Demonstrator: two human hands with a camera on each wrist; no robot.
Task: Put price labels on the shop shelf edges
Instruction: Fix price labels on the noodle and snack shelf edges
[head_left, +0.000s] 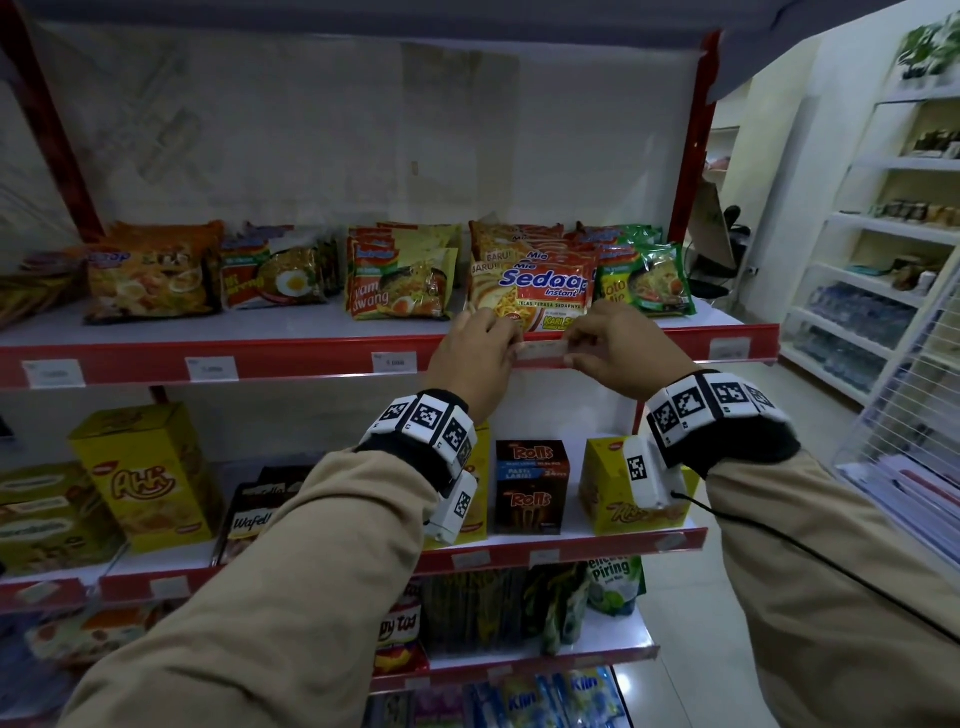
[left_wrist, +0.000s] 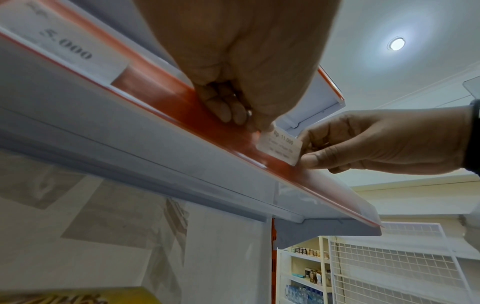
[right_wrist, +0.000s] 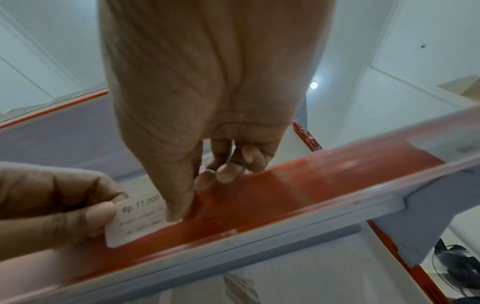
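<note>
1. Seating a price label (head_left: 540, 351) in the red shelf edge (head_left: 311, 358) looks to be the step in hand; it sits at the strip below the Sedaap pack (head_left: 535, 291), near 12 o'clock from the wrists in the head view.
2. Its long axis runs along the strip, 9 to 3 o'clock; the print "Rp. 11.000" faces outward, upright to the reader.
3. The left hand (head_left: 470, 358) pinches the label's left end, thumb in front; the right hand (head_left: 623, 353) pinches the right end, its other fingers curled on the strip.
4. In the left wrist view the label (left_wrist: 279, 147) appears only partly behind the clear cover, its right end apart from the red face.
5. Next move, as I judge: tuck the lower edge into the channel and slide it level without creasing.
6. Outward: other labels (head_left: 394, 362) sit at 9 o'clock along the same strip, and one at 3 o'clock.
</note>
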